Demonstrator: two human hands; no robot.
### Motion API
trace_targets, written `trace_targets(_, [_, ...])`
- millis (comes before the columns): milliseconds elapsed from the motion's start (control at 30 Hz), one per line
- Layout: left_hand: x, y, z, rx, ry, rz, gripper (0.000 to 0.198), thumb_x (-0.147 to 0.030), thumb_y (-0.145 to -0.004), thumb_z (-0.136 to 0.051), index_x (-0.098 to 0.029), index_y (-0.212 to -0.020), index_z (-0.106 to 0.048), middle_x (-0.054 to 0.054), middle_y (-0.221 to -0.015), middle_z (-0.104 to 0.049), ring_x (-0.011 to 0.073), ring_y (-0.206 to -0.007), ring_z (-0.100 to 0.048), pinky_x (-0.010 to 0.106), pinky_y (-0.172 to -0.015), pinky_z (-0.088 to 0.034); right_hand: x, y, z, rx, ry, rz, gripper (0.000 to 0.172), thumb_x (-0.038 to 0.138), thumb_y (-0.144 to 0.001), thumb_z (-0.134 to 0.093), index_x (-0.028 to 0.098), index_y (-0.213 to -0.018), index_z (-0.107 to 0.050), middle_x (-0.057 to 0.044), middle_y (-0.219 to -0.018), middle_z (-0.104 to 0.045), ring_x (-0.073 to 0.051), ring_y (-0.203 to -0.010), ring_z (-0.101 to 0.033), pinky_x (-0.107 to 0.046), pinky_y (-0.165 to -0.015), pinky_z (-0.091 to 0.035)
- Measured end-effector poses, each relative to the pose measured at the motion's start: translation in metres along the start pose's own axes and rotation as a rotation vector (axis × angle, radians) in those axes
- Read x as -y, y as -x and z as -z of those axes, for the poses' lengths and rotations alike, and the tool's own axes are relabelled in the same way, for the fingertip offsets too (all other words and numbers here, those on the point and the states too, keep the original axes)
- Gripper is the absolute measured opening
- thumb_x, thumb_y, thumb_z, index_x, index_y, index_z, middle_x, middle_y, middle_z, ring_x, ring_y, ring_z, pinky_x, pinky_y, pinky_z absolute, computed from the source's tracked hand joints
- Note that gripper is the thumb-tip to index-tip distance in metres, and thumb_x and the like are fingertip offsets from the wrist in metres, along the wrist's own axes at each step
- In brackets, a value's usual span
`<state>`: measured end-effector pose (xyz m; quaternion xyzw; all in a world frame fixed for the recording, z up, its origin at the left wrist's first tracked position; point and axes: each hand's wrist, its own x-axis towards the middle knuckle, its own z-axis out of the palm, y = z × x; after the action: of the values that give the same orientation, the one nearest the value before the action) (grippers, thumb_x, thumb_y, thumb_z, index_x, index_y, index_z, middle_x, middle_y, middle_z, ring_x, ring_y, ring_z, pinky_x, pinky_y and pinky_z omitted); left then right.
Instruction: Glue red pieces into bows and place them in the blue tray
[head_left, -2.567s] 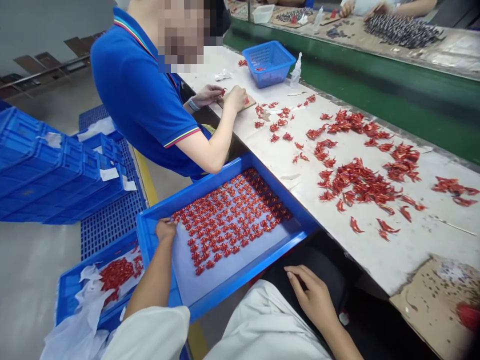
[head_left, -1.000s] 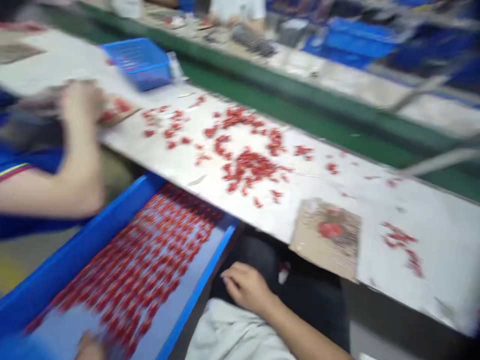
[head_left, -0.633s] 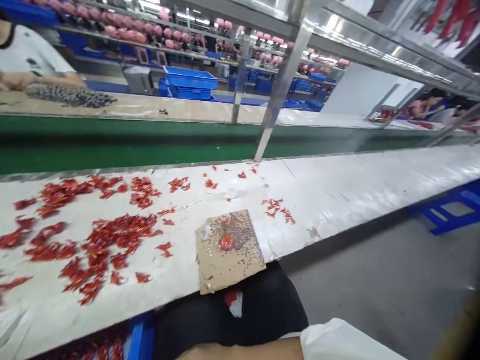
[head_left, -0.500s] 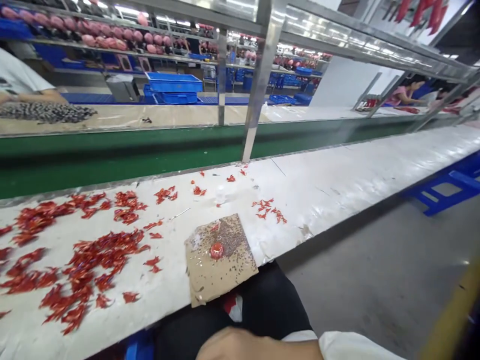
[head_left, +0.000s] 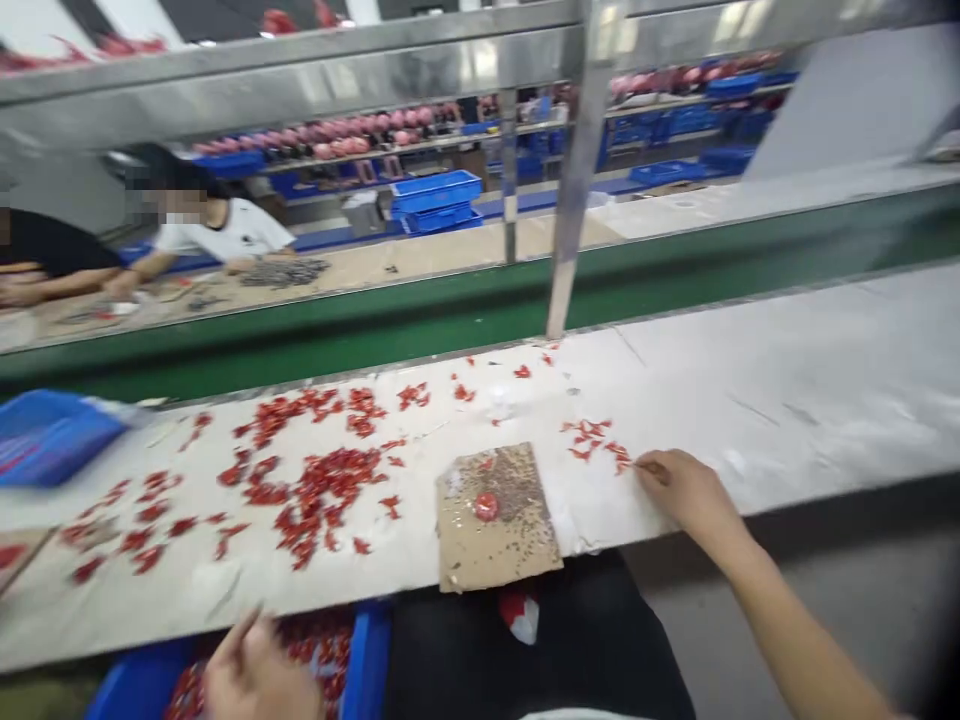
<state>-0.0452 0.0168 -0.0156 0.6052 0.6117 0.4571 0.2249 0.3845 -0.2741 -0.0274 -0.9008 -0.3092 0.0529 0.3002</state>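
Note:
My right hand rests at the white table's front edge, its fingertips pinched on a thin stick that reaches a small group of red crinkled pieces. My left hand hangs low over a blue tray of red pieces, fingers apart, holding nothing I can see. Between my hands lies a cardboard square speckled dark, with a round red blob on it. Larger heaps of red pieces spread left of the cardboard.
A blurred blue basket sits at the table's left end. Behind the table run a green belt side and a steel post. Co-workers sit at the far bench. A red-and-white scrap lies on my dark lap.
My view swung right along the table and partly back. My right hand moved from above my lap onto the table beside the small red group. My left hand stays low near the tray.

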Motion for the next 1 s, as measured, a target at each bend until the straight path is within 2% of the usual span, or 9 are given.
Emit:
trace_targets(67, [-0.002,-0.013,-0.004,-0.078,-0.126,-0.103,0.041,-0.047,-0.095,-0.056,-0.017,-0.119,-0.069,0.012,-0.111,-0.068,0.0299,-0.104,-0.063,0.050,-0.099,-0.049,-0.013,0.003,-0.003,0.027,0.042,0.014,0.026,0.037,-0.084,-0.054,0.024,-0.091,-0.075,-0.008,-0.096,-0.072,-0.026,-0.084,-0.071,-0.040,-0.081,-0.053])
trace_targets(200, [-0.015,-0.044,-0.039,0.012,-0.433,-0.468,0.045,-0.045,-0.095,-0.056,-0.012,-0.124,-0.066,0.017,-0.110,-0.067,0.0333,-0.106,-0.061,0.050,-0.103,-0.045,-0.025,0.005,-0.007,-0.057,0.082,0.058,0.032,0.040,-0.086,-0.048,0.027,-0.103,-0.072,-0.009,-0.110,-0.071,-0.028,-0.094,-0.071,-0.042,-0.083,-0.053])
trace_targets(300, [-0.019,-0.060,-0.062,0.145,-0.463,-0.564,0.049,-0.043,-0.098,-0.051,-0.010,-0.132,-0.061,0.018,-0.109,-0.067,0.0332,-0.104,-0.061,0.049,-0.099,-0.047,-0.014,0.005,-0.004,-0.089,0.187,-0.144,0.030,0.051,-0.089,-0.051,0.028,-0.095,-0.070,-0.014,-0.095,-0.072,-0.033,-0.083,-0.071,-0.046,-0.074,-0.051])
trace_targets(433, [-0.016,-0.068,-0.082,0.253,-0.500,-0.584,0.052,-0.040,-0.096,-0.054,-0.008,-0.137,-0.058,0.020,-0.113,-0.067,0.0359,-0.109,-0.061,0.052,-0.101,-0.046,0.001,0.000,-0.004,0.079,0.212,-0.403,0.031,0.061,-0.084,-0.060,0.031,-0.078,-0.064,-0.014,-0.084,-0.076,-0.037,-0.077,-0.069,-0.047,-0.070,-0.049])
trace_targets(600, [-0.009,-0.064,-0.094,0.267,-0.466,-0.542,0.049,-0.031,-0.096,-0.053,-0.008,-0.139,-0.058,0.021,-0.115,-0.070,0.0346,-0.110,-0.063,0.050,-0.101,-0.048,0.000,0.004,-0.012,0.081,0.151,-0.349,0.018,0.047,-0.084,-0.056,0.030,-0.085,-0.063,-0.008,-0.094,-0.080,-0.035,-0.087,-0.071,-0.045,-0.075,-0.049])
trace_targets(700, [-0.008,-0.060,-0.091,0.279,-0.444,-0.515,0.049,-0.034,-0.098,-0.051,-0.009,-0.140,-0.059,0.020,-0.115,-0.072,0.0353,-0.107,-0.066,0.051,-0.098,-0.050,-0.002,0.009,-0.017,0.042,0.139,-0.285,0.023,0.041,-0.084,-0.052,0.026,-0.096,-0.064,-0.009,-0.094,-0.080,-0.036,-0.092,-0.072,-0.046,-0.077,-0.049])
trace_targets(800, [-0.015,-0.056,-0.083,0.323,-0.287,-0.449,0.040,-0.038,-0.097,-0.057,-0.018,-0.129,-0.070,0.015,-0.118,-0.074,0.0324,-0.106,-0.069,0.049,-0.100,-0.051,0.000,0.013,-0.018,0.024,0.129,-0.258,0.027,0.042,-0.083,-0.052,0.023,-0.096,-0.066,-0.011,-0.091,-0.079,-0.036,-0.092,-0.072,-0.045,-0.077,-0.050])
trace_targets(867, [-0.025,-0.051,-0.076,0.328,-0.084,-0.324,0.032,-0.040,-0.092,-0.065,-0.022,-0.115,-0.077,0.010,-0.115,-0.076,0.0289,-0.107,-0.070,0.047,-0.104,-0.050,0.004,0.015,-0.016,0.009,0.093,-0.237,0.025,0.042,-0.082,-0.053,0.022,-0.092,-0.065,-0.010,-0.089,-0.078,-0.032,-0.089,-0.072,-0.042,-0.076,-0.051])
trace_targets(1000, [-0.051,-0.036,-0.063,0.265,0.337,0.104,0.033,-0.042,-0.079,-0.081,-0.020,-0.103,-0.078,0.007,-0.107,-0.077,0.0231,-0.093,-0.074,0.043,-0.099,-0.056,0.020,0.022,-0.012,-0.028,0.002,-0.209,0.026,0.040,-0.082,-0.058,0.022,-0.099,-0.066,-0.006,-0.087,-0.076,-0.027,-0.083,-0.073,-0.039,-0.077,-0.052])
